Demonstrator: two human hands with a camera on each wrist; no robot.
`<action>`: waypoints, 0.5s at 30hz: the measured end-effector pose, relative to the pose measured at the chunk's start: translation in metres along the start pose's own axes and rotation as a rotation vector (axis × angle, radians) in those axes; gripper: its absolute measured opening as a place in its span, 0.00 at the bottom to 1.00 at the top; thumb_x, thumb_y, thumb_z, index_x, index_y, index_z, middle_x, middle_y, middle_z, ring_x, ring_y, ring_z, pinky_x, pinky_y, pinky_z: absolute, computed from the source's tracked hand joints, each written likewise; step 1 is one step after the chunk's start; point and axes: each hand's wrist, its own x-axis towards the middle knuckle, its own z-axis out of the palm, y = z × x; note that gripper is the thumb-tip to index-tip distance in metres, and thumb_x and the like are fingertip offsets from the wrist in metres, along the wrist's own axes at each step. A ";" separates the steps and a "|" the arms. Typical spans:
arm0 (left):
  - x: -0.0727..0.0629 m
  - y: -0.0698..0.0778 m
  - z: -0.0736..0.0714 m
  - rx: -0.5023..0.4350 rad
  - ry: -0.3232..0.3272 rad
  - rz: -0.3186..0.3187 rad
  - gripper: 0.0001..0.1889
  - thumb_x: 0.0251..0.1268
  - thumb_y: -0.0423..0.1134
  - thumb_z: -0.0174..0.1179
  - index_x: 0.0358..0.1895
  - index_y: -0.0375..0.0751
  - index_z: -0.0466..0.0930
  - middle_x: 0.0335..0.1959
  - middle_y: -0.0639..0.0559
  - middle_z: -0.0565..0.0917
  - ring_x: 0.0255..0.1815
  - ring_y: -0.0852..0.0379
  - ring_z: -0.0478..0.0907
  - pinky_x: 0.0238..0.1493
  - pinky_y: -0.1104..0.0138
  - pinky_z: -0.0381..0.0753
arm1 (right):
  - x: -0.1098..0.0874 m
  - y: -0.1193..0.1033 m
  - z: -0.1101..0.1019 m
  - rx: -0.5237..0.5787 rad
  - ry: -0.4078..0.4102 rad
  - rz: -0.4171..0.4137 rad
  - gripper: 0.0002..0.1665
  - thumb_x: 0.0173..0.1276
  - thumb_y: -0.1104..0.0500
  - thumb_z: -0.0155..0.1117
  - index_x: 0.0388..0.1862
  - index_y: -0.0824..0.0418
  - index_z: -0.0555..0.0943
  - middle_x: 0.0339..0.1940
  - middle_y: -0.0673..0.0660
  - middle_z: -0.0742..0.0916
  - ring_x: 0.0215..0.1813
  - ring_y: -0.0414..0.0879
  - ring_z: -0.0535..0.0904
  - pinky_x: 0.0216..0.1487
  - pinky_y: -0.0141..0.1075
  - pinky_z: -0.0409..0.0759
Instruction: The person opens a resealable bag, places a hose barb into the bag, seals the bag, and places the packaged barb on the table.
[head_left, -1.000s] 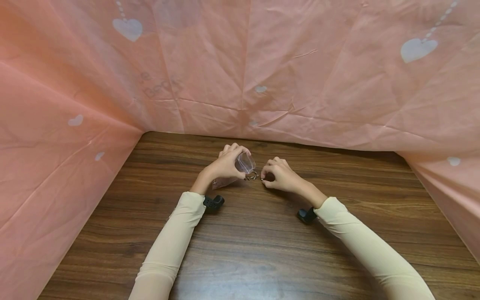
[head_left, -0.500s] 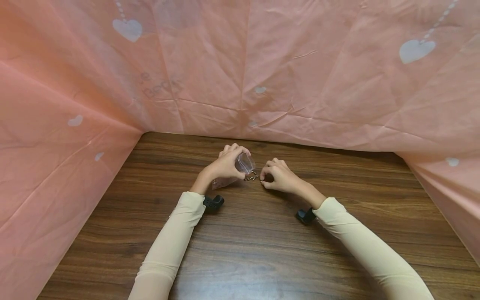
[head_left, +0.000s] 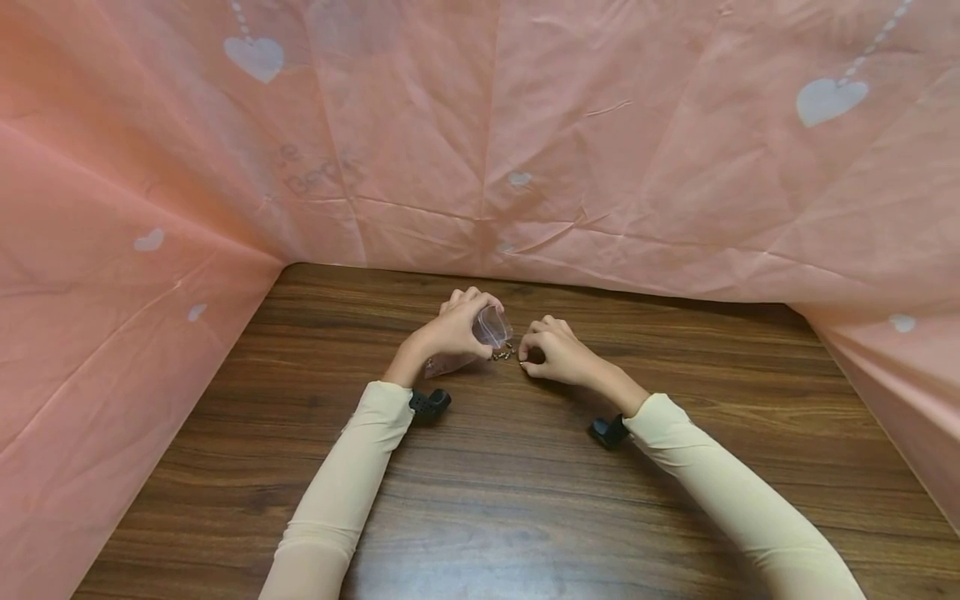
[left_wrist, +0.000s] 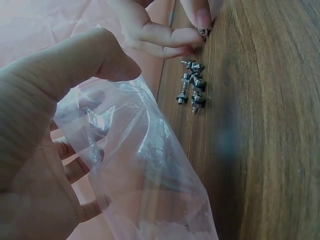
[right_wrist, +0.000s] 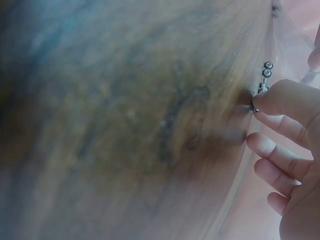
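My left hand (head_left: 450, 332) grips a clear zip bag (left_wrist: 155, 165) by its mouth, thumb on one side and fingers on the other. The bag's mouth gapes toward the right, and its lower end lies behind the hand in the head view. Just past the mouth, several small screw-like metal pieces (left_wrist: 195, 87) with dark rings lie bunched on the table. My right hand (head_left: 558, 354) is beside them on the right. Its thumb and index finger pinch one small metal piece (left_wrist: 202, 32), close over the wood; most of that piece is hidden by the fingertips.
Dark wood-grain table (head_left: 480, 500) extends around both hands. Pink cloth (head_left: 637, 167) with white hearts hangs along the back and sides. Each wrist wears a black camera, the left one (head_left: 430, 405) and the right one (head_left: 609, 432).
My right hand has shifted slightly left, toward the bunched metal pieces, its fingertips still together. The left hand and bag have barely moved.
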 end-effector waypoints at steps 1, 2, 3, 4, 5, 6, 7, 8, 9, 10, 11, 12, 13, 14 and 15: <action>0.000 0.000 0.000 0.003 -0.002 -0.001 0.36 0.45 0.39 0.75 0.63 0.48 0.72 0.60 0.46 0.72 0.64 0.43 0.62 0.67 0.45 0.60 | 0.000 0.000 0.000 -0.001 0.000 0.000 0.04 0.60 0.62 0.73 0.31 0.57 0.85 0.39 0.56 0.84 0.42 0.50 0.69 0.54 0.51 0.65; 0.001 0.001 0.000 0.005 -0.006 -0.005 0.36 0.45 0.39 0.75 0.63 0.48 0.72 0.60 0.46 0.72 0.64 0.44 0.62 0.68 0.45 0.60 | 0.000 0.000 0.000 -0.004 0.003 -0.001 0.04 0.59 0.62 0.73 0.31 0.57 0.85 0.39 0.56 0.84 0.42 0.50 0.69 0.53 0.51 0.65; 0.001 0.001 0.000 0.007 -0.010 -0.007 0.37 0.45 0.39 0.76 0.63 0.48 0.72 0.61 0.46 0.72 0.64 0.44 0.62 0.68 0.45 0.60 | 0.001 0.000 0.001 -0.005 0.003 -0.002 0.04 0.59 0.62 0.74 0.31 0.57 0.85 0.39 0.56 0.85 0.42 0.50 0.69 0.53 0.51 0.66; 0.001 0.001 0.000 0.009 -0.011 -0.007 0.37 0.46 0.39 0.76 0.64 0.48 0.72 0.61 0.46 0.72 0.63 0.44 0.62 0.68 0.45 0.60 | 0.001 0.000 0.001 -0.006 0.005 -0.003 0.04 0.59 0.62 0.74 0.31 0.58 0.85 0.39 0.56 0.85 0.42 0.50 0.69 0.53 0.51 0.66; 0.002 0.001 0.000 0.011 -0.011 -0.008 0.37 0.46 0.39 0.76 0.64 0.48 0.72 0.61 0.46 0.72 0.63 0.44 0.62 0.68 0.45 0.60 | 0.001 0.000 0.001 -0.003 0.004 -0.003 0.04 0.59 0.62 0.74 0.31 0.58 0.85 0.39 0.56 0.85 0.42 0.50 0.69 0.53 0.51 0.66; 0.002 0.001 0.001 0.012 -0.013 -0.008 0.37 0.46 0.39 0.76 0.64 0.48 0.72 0.61 0.46 0.72 0.63 0.44 0.62 0.68 0.45 0.60 | 0.002 0.000 0.001 -0.006 0.004 -0.004 0.04 0.59 0.61 0.74 0.31 0.58 0.85 0.39 0.56 0.85 0.42 0.50 0.69 0.53 0.51 0.66; 0.002 0.001 0.001 0.013 -0.012 -0.008 0.37 0.46 0.39 0.75 0.64 0.48 0.72 0.62 0.46 0.72 0.63 0.44 0.62 0.67 0.45 0.60 | 0.002 0.000 0.001 -0.007 0.003 -0.003 0.04 0.59 0.61 0.74 0.31 0.58 0.85 0.40 0.56 0.85 0.42 0.50 0.69 0.53 0.51 0.66; 0.002 0.000 0.001 0.013 -0.013 -0.008 0.37 0.46 0.39 0.75 0.64 0.48 0.72 0.62 0.46 0.72 0.63 0.45 0.62 0.67 0.46 0.60 | 0.002 0.000 0.001 -0.010 0.003 -0.004 0.04 0.59 0.62 0.74 0.31 0.58 0.84 0.40 0.56 0.85 0.42 0.50 0.69 0.53 0.51 0.66; 0.002 0.000 0.001 0.012 -0.011 -0.008 0.37 0.45 0.39 0.75 0.64 0.48 0.72 0.62 0.46 0.72 0.62 0.45 0.62 0.67 0.46 0.61 | 0.002 0.001 0.001 -0.010 0.003 -0.005 0.04 0.59 0.62 0.74 0.30 0.58 0.84 0.40 0.56 0.85 0.42 0.50 0.69 0.53 0.51 0.66; 0.002 -0.001 0.001 0.011 -0.010 -0.008 0.37 0.45 0.39 0.75 0.64 0.48 0.72 0.62 0.46 0.72 0.62 0.45 0.62 0.67 0.46 0.61 | 0.002 0.001 0.001 -0.005 0.002 -0.006 0.05 0.59 0.62 0.74 0.30 0.57 0.84 0.40 0.56 0.84 0.42 0.50 0.69 0.53 0.51 0.65; 0.002 -0.001 0.001 0.010 -0.008 -0.007 0.37 0.45 0.39 0.75 0.64 0.48 0.72 0.61 0.46 0.72 0.62 0.45 0.62 0.67 0.46 0.61 | 0.002 0.001 0.001 -0.005 0.002 -0.006 0.05 0.59 0.62 0.74 0.30 0.57 0.84 0.40 0.56 0.84 0.42 0.50 0.69 0.53 0.51 0.65; 0.001 -0.001 0.001 0.008 -0.007 -0.007 0.37 0.45 0.39 0.75 0.64 0.48 0.72 0.61 0.46 0.72 0.62 0.45 0.62 0.67 0.46 0.61 | 0.002 0.001 0.001 -0.008 0.002 -0.005 0.05 0.59 0.62 0.73 0.29 0.57 0.84 0.40 0.56 0.84 0.43 0.50 0.69 0.53 0.51 0.65; 0.001 -0.001 0.001 0.006 -0.005 -0.005 0.37 0.45 0.39 0.75 0.63 0.48 0.72 0.61 0.45 0.72 0.62 0.44 0.63 0.67 0.45 0.61 | 0.002 0.001 0.001 -0.007 0.002 -0.004 0.05 0.59 0.62 0.73 0.29 0.56 0.84 0.40 0.56 0.84 0.43 0.50 0.69 0.53 0.51 0.65; 0.001 -0.001 0.001 0.004 -0.006 -0.005 0.37 0.45 0.39 0.75 0.63 0.48 0.72 0.61 0.45 0.72 0.62 0.44 0.62 0.67 0.45 0.61 | 0.002 0.001 0.001 -0.005 0.002 -0.002 0.05 0.59 0.62 0.73 0.29 0.56 0.83 0.39 0.56 0.84 0.43 0.50 0.69 0.53 0.51 0.65; 0.001 -0.001 0.001 0.001 -0.003 -0.004 0.37 0.45 0.39 0.75 0.63 0.48 0.72 0.61 0.45 0.72 0.62 0.44 0.62 0.67 0.45 0.61 | 0.002 0.001 0.000 -0.001 0.002 0.000 0.05 0.60 0.62 0.73 0.29 0.56 0.83 0.39 0.56 0.84 0.43 0.50 0.69 0.53 0.51 0.65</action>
